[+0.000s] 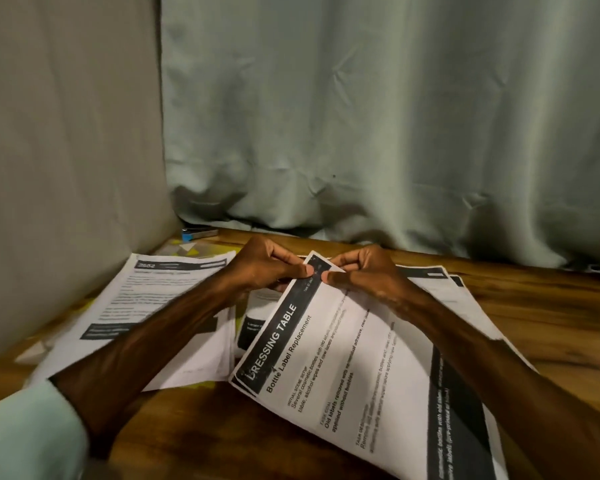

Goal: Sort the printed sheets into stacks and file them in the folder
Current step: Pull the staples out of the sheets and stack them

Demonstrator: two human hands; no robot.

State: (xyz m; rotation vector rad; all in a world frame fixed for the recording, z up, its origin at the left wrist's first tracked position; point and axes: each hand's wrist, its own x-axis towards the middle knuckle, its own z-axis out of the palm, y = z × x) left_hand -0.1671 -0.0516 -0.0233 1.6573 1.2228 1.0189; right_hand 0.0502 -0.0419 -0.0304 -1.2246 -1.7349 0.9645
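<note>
At the far left stood a grey padded panel (66, 150). Low in the corner, a pale green sleeve (25, 434) covered the left upper arm. Left of the left hand lay a stack of printed sheets (174, 296); the left forearm crossed over it and hid its right part. Under this stack a yellow patterned surface (191, 247) showed only at the edges, and whether it was the folder I cannot tell. Beyond the left hand, at the foot of the curtain (395, 116), lay a small blue and dark object (200, 233), too small to identify.

The left hand (271, 265) and the right hand (364, 271) were close together with curled fingers. Both pinched the far corner of one sheet (343, 358) with the heading "DRESSING TABLE". This sheet was turned sideways and sloped from the hands down toward the person. Its near end was cut off by the lower edge of the view.

Just below the hands another sheet (257, 323) was mostly covered by the held one. Under the right hand and forearm lay a second stack (440, 282), with only its far edges visible. Right of the right hand the wooden table (541, 323) ran up to the curtain. The small print on all the sheets was blurred.
</note>
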